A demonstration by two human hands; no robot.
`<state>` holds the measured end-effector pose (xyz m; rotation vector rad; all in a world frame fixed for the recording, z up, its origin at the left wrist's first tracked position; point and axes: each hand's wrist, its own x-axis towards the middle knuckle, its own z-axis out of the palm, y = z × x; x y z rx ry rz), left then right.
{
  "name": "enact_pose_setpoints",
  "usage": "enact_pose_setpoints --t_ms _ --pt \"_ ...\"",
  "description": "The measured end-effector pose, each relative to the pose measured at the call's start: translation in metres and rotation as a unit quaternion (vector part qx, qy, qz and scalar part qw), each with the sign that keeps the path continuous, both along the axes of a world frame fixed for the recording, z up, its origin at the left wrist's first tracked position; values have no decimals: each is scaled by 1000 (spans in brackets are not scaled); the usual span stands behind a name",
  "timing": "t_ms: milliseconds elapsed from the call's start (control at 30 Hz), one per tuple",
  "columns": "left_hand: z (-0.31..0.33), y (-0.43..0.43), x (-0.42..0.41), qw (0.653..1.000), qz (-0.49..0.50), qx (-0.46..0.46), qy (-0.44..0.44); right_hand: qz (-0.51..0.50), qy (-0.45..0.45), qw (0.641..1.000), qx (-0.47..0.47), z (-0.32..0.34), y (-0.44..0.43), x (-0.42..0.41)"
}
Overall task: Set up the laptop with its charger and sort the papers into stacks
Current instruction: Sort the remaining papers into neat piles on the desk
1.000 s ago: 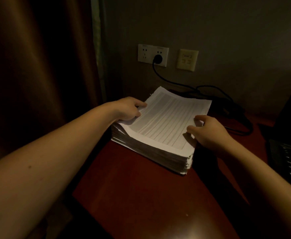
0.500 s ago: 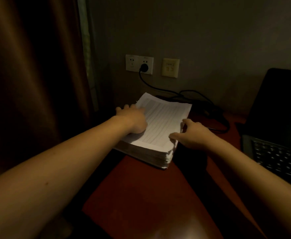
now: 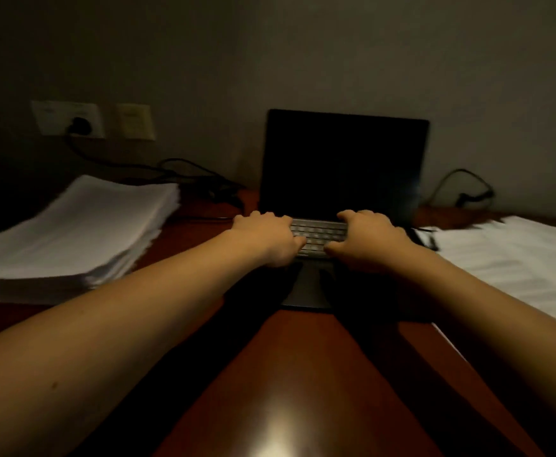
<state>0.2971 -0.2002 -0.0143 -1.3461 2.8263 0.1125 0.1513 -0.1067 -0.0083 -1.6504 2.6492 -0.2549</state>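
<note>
One laptop (image 3: 342, 166) stands open at the middle back of the worktop (image 3: 289, 374), its screen dark and upright against the wall. Most of its keyboard (image 3: 317, 234) is hidden under two hands, and only a middle strip of keys and part of the touchpad show.

The left hand (image 3: 265, 237) and right hand (image 3: 369, 240) rest on the keys a little apart, fingers loosely bent and gripping nothing.

There are two lots of paper. A thick stack (image 3: 82, 232) lies left of the laptop, blurred and cut by the frame's edge. Flatter sheets (image 3: 517, 258) lie on the right, also cut off. A small dark thing at their near corner is too dim to name.

On the wall are two plates: a socket (image 3: 55, 117) with one black plug (image 3: 80, 125), and a second plate (image 3: 135, 122). The plug's cable (image 3: 184, 174) runs behind the stack toward the laptop, its end lost in shadow. Another cable (image 3: 464, 183) loops at the right.
</note>
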Motion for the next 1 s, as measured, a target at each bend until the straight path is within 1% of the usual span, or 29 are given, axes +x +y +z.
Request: enact_pose_setpoints --t_ms 100,200,267,400,467,533,633,667,800,867,933,1000 --pt "-2 39 -73 999 -23 -43 8 -33 17 999 -7 3 51 -54" --pt "2 75 -137 995 -37 -74 48 -83 27 996 -31 2 102 -104" --pt "5 93 -171 994 -76 -50 68 -117 17 992 -39 1 133 -135" --pt "4 121 -222 979 -168 45 107 -189 -28 980 -51 -7 186 -192" --pt "-2 133 -241 968 -217 77 98 -223 -45 973 -38 -17 207 -213" --pt "-13 144 -259 959 -262 94 58 -233 -55 971 0 -28 223 -228" --pt "-36 160 -283 958 -254 130 -22 -226 -53 972 19 -37 238 -244" --pt "-43 166 -289 960 -246 132 -31 -224 -53 973 15 -37 240 -247" --pt "-59 185 -305 968 -224 116 5 -223 -54 973 -5 -37 242 -253" --pt "-57 183 -310 968 -230 97 18 -229 -63 971 -17 -37 241 -257" --pt "-50 175 -313 959 -273 69 26 -230 -70 971 -20 -34 241 -262" --pt "-39 165 -316 943 -326 60 20 -229 -66 971 -16 -30 242 -265"
